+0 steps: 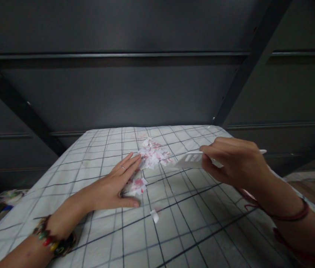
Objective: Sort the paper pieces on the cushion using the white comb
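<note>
My left hand (115, 188) lies on the tablecloth with its fingers stretched out and thumb apart, holding nothing. Its fingertips touch the left edge of a heap of torn white paper scraps (153, 153) with pink-red marks. More marked scraps (138, 185) lie between thumb and fingers, partly hidden by the hand. In my right hand (231, 162) is a white slotted spatula (189, 160), gripped by its handle, whose end pokes out behind the hand. The spatula's flat edge points left, close to the right side of the heap. A single small scrap (154, 216) lies nearer to me.
A white tablecloth with a dark grid (180, 230) covers the table. Dark grey panels (124, 93) rise right behind its far edge. Something red with a loose string (248, 199) lies beneath my right forearm. Blurred clutter (12, 197) sits low at the left.
</note>
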Available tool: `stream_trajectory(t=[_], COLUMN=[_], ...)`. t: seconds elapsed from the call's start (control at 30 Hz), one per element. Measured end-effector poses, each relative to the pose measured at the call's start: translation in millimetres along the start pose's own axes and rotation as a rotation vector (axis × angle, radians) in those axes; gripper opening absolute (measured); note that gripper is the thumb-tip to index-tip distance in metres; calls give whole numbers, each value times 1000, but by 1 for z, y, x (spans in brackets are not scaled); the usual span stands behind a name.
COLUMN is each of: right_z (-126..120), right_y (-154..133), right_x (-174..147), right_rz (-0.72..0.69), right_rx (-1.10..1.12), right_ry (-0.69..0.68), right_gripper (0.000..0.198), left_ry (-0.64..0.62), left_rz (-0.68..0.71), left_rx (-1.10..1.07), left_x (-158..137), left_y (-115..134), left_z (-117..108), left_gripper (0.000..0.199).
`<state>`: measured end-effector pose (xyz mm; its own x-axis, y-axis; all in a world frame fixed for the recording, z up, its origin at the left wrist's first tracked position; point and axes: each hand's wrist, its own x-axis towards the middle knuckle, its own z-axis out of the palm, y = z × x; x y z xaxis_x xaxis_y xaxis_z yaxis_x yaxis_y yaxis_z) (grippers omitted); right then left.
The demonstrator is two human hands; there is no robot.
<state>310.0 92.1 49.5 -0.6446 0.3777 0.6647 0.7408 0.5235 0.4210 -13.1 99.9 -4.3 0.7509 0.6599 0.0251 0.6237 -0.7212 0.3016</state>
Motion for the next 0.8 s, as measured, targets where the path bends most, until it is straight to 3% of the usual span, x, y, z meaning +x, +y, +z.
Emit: stream_trajectory(t=[0.13, 0.3, 0.5, 0.67, 0.8], right_z=[-1, 3, 4, 4, 5], right_y=[-3, -5, -2, -3, -3], right_x=[0, 0, -3, -3, -3], right_rz=[-36, 24, -38, -15, -64], right_rx=[45, -36, 57, 53, 124], right_ry=[83, -12, 113, 44, 109], right_gripper=[19, 23, 14, 18, 16], left_ry=[6, 1, -18, -14, -5], left_rz=[9, 15, 66, 65, 69], left_rx=[-6, 10, 19, 26, 23], left_x=[0, 0, 1, 1, 1], left_y=[1, 4, 7, 7, 7], left_z=[-1, -1, -2, -1, -1], left_gripper=[99, 97, 93, 92, 93])
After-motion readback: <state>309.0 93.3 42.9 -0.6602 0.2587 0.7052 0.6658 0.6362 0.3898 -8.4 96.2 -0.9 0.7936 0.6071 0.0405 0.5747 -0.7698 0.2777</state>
